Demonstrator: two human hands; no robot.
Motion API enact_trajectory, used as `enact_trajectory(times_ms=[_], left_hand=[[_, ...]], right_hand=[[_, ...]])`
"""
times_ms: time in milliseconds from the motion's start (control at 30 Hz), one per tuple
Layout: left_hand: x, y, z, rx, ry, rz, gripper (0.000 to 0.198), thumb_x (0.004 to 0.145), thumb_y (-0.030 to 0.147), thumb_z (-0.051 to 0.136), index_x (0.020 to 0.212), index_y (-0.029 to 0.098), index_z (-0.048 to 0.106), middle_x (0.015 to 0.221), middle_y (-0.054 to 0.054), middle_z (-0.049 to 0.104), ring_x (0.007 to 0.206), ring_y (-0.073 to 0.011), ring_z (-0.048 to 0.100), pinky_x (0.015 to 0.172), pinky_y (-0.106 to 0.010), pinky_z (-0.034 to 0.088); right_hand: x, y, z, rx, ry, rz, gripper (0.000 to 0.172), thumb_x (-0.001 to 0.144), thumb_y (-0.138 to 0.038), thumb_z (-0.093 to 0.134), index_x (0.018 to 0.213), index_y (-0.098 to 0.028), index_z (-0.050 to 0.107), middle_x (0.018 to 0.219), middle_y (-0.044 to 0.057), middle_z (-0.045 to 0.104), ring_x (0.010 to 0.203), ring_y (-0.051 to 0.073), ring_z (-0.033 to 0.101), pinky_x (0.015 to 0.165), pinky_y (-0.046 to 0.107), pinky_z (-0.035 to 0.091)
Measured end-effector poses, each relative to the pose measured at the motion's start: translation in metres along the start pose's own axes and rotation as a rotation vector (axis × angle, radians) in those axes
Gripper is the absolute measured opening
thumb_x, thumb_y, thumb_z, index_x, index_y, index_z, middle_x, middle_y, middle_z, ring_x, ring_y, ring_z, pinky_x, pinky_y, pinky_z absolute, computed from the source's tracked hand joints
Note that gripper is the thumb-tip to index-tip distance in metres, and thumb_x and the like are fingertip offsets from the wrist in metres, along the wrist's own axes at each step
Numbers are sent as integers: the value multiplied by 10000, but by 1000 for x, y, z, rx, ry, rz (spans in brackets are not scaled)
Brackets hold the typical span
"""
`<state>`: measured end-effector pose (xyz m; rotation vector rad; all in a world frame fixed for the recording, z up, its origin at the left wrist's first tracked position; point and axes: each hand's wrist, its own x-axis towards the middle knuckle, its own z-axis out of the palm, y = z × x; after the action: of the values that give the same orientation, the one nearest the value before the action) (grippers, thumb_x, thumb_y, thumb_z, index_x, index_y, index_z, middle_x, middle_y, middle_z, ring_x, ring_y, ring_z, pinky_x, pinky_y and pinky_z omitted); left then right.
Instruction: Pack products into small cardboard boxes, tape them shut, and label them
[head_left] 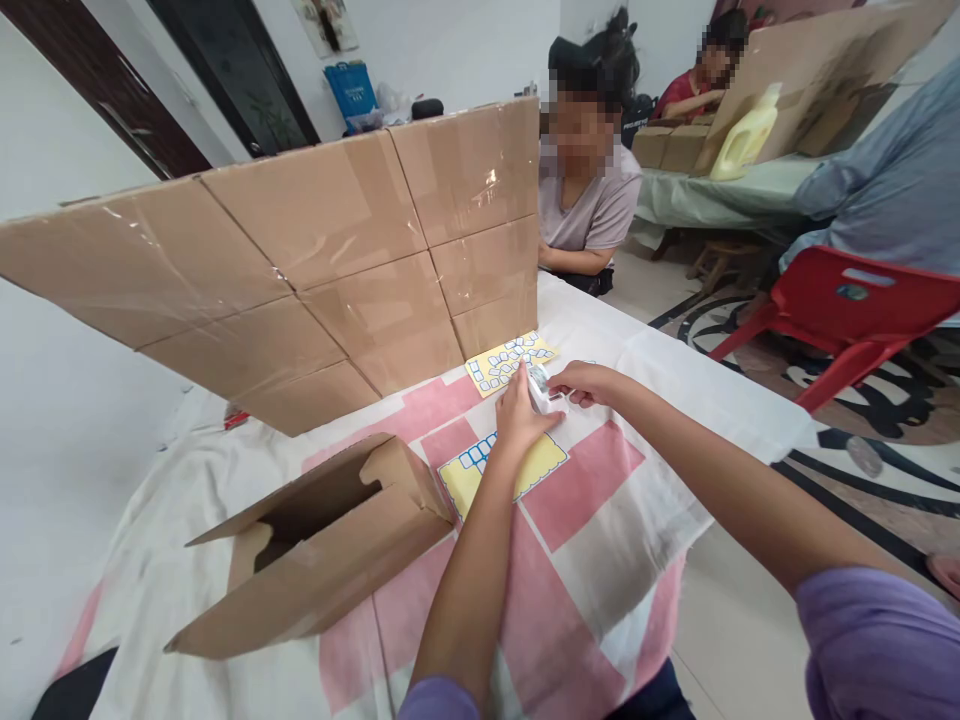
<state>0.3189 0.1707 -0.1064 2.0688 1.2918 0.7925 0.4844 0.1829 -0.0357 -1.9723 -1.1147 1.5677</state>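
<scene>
No word, number or brand can be read. The sheet [510,362] near the far edge of the table [720,400] carries rows of small blue-edged white labels, and so does the second sheet [472,478] in the middle of the table, but any print on them is too small to make out. The white piece [541,392] pinched between the left hand [525,418] and the right hand [589,382] shows no legible mark. The print on the blue bag [350,90] and the sticker [853,292] on the red chair [840,330] are both blurred.
</scene>
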Motion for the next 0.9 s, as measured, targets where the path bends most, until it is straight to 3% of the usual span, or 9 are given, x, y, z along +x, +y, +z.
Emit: enact_trajectory(times_ms=[300,500,600,767,900], left_hand=[[2,-1,-2,14,15,-9,1274,612,454,874,1605,285,95,1610,-131,360,1464,-314,365,1162,-437,296],[1,2,-4,60,17,-28,1157,599,472,871,1567,286,265,1595,-145,359,1451,-342,368,1166,-459,277],[0,2,-3,75,28,-24,1122,601,473,868,1549,277,301,1588,-144,369,1441,-335,382,1164,-452,284],[0,2,-3,95,65,-10,1040,606,490,856,1498,292,361,1551,-105,434,1414,-300,424,1158,-426,309],[-1,2,-3,106,86,-1,975,637,536,828,1472,330,367,1527,-77,467,1398,-278,448,1142,-420,338]], right_hand=[[-2,-3,8,57,35,0,302,772,-155,724,684,-201,439,535,-71,368,426,44,217,373,202,164],[-18,0,9,185,52,-87,352,810,-145,645,644,-213,342,524,-86,294,432,37,191,375,191,164],[-25,7,14,227,90,-118,315,764,-138,670,658,-206,381,539,-64,358,433,46,286,368,194,198],[-35,25,23,303,143,-166,204,719,-137,650,674,-185,457,624,-7,484,574,108,553,418,189,377],[-44,36,28,356,130,-207,178,703,-132,630,638,-178,470,700,28,546,702,152,634,512,218,507]])
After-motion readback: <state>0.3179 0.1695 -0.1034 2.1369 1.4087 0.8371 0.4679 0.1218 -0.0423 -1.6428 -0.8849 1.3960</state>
